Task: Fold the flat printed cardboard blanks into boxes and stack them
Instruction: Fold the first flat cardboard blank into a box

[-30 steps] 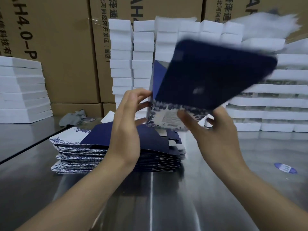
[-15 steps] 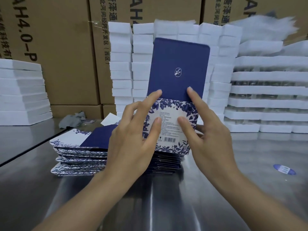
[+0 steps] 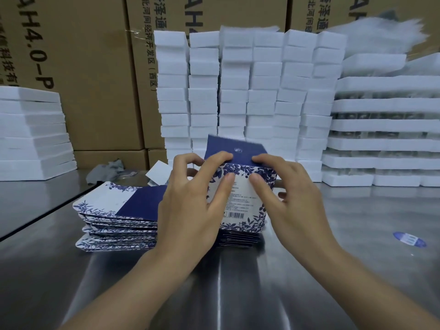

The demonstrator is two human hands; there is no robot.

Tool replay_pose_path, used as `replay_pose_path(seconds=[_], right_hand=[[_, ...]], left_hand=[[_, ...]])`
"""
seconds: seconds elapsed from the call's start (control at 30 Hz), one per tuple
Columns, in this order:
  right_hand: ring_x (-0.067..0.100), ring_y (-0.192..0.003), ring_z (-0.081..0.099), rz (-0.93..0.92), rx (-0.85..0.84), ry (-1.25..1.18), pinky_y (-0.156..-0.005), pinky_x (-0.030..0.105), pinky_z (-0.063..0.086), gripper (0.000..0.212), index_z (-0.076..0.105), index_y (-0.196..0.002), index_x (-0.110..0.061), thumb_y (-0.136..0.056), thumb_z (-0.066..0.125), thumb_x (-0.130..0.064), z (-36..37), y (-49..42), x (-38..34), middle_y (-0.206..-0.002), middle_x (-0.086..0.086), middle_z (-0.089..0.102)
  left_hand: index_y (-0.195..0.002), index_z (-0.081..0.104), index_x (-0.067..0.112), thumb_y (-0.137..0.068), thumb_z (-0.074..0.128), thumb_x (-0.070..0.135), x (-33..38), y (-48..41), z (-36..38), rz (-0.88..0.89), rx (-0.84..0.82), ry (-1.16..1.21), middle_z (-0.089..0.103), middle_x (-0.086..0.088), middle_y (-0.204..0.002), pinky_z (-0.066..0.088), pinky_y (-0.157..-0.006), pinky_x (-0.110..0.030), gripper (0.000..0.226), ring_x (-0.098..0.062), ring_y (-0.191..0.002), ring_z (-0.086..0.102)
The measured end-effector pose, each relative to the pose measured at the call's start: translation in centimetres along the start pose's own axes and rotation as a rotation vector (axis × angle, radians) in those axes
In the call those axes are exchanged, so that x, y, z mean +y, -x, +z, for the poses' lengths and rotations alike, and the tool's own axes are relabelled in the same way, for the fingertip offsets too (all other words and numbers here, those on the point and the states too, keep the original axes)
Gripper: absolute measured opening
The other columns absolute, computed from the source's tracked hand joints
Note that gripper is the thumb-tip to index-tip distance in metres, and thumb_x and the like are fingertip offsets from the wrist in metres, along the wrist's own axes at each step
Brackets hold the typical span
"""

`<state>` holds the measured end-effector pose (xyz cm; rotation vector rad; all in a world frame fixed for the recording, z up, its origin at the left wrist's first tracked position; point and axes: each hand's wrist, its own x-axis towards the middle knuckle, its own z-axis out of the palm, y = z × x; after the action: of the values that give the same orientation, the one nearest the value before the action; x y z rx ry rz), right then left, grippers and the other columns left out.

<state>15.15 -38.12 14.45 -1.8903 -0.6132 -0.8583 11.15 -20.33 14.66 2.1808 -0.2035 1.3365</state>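
- Head view: left hand and right hand hold one printed blank upright at the right end of the stack of flat blanks on the counter.
- Fingers of both hands are clamped on the blank, its navy top flap bent away.
- White foam blocks stand close behind it, with brown cartons beyond.
- A grey cloth lies rear left and a blue sticker to the right.
- Counter surface shows before the stack and rightward to the sticker.

My left hand covers the left side of the box and the middle of the blank stack. Navy flap is all smeared, and the print above the barcode is way too tiny to read.
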Motion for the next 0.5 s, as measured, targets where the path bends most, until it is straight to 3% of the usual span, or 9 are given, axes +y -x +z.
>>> replay_pose_path(seconds=[0.1, 0.17, 0.33, 0.5], right_hand=[[-0.005, -0.121, 0.054, -0.017, -0.002, -0.01, -0.087, 0.012, 0.045, 0.022, 0.064, -0.121, -0.054, -0.1, 0.061, -0.05, 0.2, 0.1, -0.2, -0.133, -0.026, 0.047], [-0.005, -0.127, 0.052, -0.043, 0.004, -0.034, -0.091, 0.005, 0.04, 0.02, 0.067, -0.12, -0.049, -0.101, 0.063, -0.044, 0.3, 0.2, -0.6, -0.138, -0.027, 0.046], [0.009, -0.117, 0.062, -0.067, 0.03, -0.136, -0.088, 0.02, 0.048, 0.012, 0.07, -0.112, -0.044, -0.102, 0.067, -0.038, 0.7, 0.3, -1.5, -0.122, -0.02, 0.06], [0.013, -0.116, 0.061, -0.065, 0.054, -0.158, -0.09, 0.025, 0.049, 0.008, 0.07, -0.106, -0.041, -0.102, 0.067, -0.035, 1.1, 0.6, -1.5, -0.116, -0.02, 0.061]], left_hand=[[-0.118, 0.063, 0.054, -0.101, 0.062, 0.054, -0.1, -0.1, 0.3, -0.014, 0.028, 0.08, 0.035, 0.019, -0.139, 0.053, -0.081, -0.031, 0.018, -0.008, -0.133, 0.048], [-0.116, 0.067, 0.051, -0.1, 0.066, 0.05, -0.1, -0.3, 0.2, -0.009, 0.016, 0.141, 0.035, 0.022, -0.145, 0.052, -0.086, -0.029, 0.016, -0.007, -0.139, 0.047], [-0.114, 0.072, 0.047, -0.099, 0.07, 0.045, 0.2, -0.4, 0.2, 0.051, 0.028, 0.181, 0.046, 0.024, -0.143, 0.054, -0.087, -0.033, 0.015, -0.004, -0.134, 0.052], [-0.109, 0.076, 0.043, -0.098, 0.073, 0.044, 0.3, -0.5, 0.1, 0.088, 0.048, 0.154, 0.054, 0.022, -0.14, 0.054, -0.084, -0.036, 0.012, -0.013, -0.132, 0.056]])
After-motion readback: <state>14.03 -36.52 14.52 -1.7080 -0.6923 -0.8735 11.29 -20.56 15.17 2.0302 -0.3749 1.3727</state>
